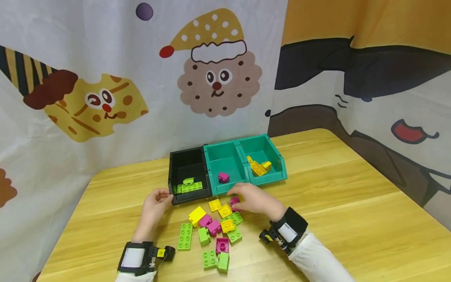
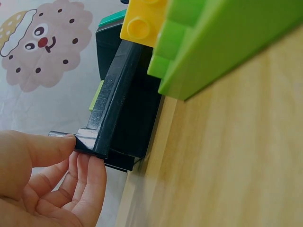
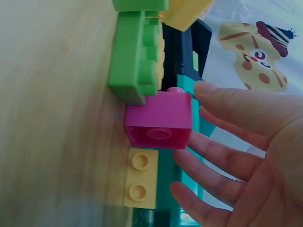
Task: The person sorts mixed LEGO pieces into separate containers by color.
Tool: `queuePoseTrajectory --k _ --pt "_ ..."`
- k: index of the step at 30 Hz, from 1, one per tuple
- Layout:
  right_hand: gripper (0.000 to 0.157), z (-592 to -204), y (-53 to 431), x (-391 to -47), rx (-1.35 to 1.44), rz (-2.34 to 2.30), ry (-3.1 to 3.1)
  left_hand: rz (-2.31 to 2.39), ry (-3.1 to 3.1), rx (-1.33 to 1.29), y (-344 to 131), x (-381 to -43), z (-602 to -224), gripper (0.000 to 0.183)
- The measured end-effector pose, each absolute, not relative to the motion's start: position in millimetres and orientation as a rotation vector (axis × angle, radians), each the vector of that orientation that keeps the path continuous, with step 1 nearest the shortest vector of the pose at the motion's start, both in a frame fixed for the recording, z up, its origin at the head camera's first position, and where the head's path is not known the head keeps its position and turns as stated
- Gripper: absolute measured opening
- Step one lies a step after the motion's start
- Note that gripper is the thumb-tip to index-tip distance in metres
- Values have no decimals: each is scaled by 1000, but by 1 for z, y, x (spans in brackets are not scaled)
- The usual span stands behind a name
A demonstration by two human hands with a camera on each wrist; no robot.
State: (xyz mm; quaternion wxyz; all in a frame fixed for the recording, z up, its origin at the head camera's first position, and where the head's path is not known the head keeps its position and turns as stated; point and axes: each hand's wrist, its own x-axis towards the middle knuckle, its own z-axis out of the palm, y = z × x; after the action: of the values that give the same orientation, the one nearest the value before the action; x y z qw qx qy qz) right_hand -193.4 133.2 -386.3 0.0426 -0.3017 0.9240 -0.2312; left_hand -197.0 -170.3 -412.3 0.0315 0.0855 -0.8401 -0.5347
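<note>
My left hand (image 1: 155, 205) is at the front left corner of the black bin (image 1: 187, 162); in the left wrist view its thumb and fingers pinch the bin's rim (image 2: 87, 139). Green bricks (image 1: 190, 187) lie in that bin. My right hand (image 1: 257, 200) reaches over a magenta brick (image 1: 234, 203) in front of the teal bins (image 1: 225, 156). In the right wrist view this magenta brick (image 3: 158, 113) sits beside the spread thumb and loosely bent fingers, which do not grip it. Whether a fingertip touches it I cannot tell.
Loose yellow (image 1: 197, 215), magenta (image 1: 213, 227) and green bricks (image 1: 184, 236) lie between the hands on the wooden table (image 1: 352, 211). The middle bin holds a magenta brick (image 1: 223, 178), the right one yellow bricks (image 1: 258, 168). A printed curtain (image 1: 141, 164) hangs behind.
</note>
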Motion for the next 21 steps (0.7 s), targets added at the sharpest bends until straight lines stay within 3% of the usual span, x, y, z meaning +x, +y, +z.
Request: queuePoseTrajectory --k 21 --pt "20 -397 131 -196 -975 -654 2800 -1627 -2592 266 -171 -200 -416 19"
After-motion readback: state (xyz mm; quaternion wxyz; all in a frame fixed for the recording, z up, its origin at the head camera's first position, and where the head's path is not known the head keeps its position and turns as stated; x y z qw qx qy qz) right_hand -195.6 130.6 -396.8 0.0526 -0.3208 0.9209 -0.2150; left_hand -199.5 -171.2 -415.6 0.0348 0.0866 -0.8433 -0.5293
